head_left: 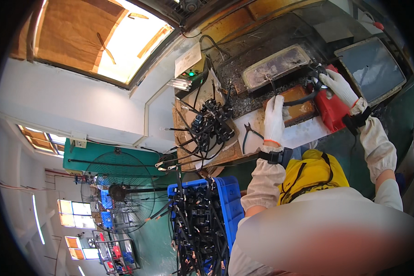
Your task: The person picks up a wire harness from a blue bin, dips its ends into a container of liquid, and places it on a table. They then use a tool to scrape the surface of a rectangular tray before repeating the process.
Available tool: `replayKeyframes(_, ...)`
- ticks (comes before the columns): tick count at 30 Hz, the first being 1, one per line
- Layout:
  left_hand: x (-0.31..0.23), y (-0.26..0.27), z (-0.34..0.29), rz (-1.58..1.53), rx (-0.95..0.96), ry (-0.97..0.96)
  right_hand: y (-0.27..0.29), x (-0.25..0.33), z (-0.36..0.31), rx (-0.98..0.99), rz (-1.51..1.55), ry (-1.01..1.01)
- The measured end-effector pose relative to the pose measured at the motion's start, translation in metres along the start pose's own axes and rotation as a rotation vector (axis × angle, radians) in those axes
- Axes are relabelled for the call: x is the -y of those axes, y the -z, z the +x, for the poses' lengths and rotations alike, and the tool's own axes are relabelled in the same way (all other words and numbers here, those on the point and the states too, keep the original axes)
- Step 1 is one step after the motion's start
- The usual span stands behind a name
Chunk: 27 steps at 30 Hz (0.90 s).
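My left hand (274,117), in a white glove, is closed on a black cable (303,99). A thin dark end sticks up past its fingers to the near edge of a rectangular pan with a dull grey surface (276,66). My right hand (339,87), also gloved, grips the same cable near a black fitting (318,73); its fingers partly hide the fitting. Between the hands, the cable curves over a shallow tray of brown material (301,110). Under my right hand lies a red object (330,110), partly covered.
Pliers (248,135) and a pile of black cables (211,122) lie left on the bench. Below stands a blue crate (230,202) full of cables. A caged fan (118,192) stands farther left. A grey-surfaced rectangular tray (372,69) sits at the far right.
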<state>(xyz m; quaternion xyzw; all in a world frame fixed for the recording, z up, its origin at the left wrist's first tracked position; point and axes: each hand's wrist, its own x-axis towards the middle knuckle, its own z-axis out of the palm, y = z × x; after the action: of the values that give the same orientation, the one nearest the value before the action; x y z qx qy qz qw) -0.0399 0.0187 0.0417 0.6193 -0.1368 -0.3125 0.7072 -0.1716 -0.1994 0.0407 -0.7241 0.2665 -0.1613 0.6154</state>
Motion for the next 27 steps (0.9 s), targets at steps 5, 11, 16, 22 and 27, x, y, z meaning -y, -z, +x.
replayKeyframes(5,0.004,0.002,-0.002,0.013,0.052,-0.046,0.000,-0.003,-0.011,0.014,0.053,0.049)
replayKeyframes(11,-0.008,-0.011,0.001,0.105,0.112,-0.144,-0.003,-0.020,-0.010,0.085,0.588,0.021)
replayKeyframes(16,-0.012,-0.021,0.011,0.157,0.122,-0.203,-0.012,-0.030,-0.004,0.011,0.851,0.084)
replayKeyframes(22,-0.018,-0.032,0.024,0.284,0.116,-0.266,-0.018,-0.040,0.002,-0.042,1.049,0.187)
replayKeyframes(27,-0.022,-0.032,0.039,0.205,0.144,-0.225,-0.019,-0.043,0.002,-0.097,1.174,0.248)
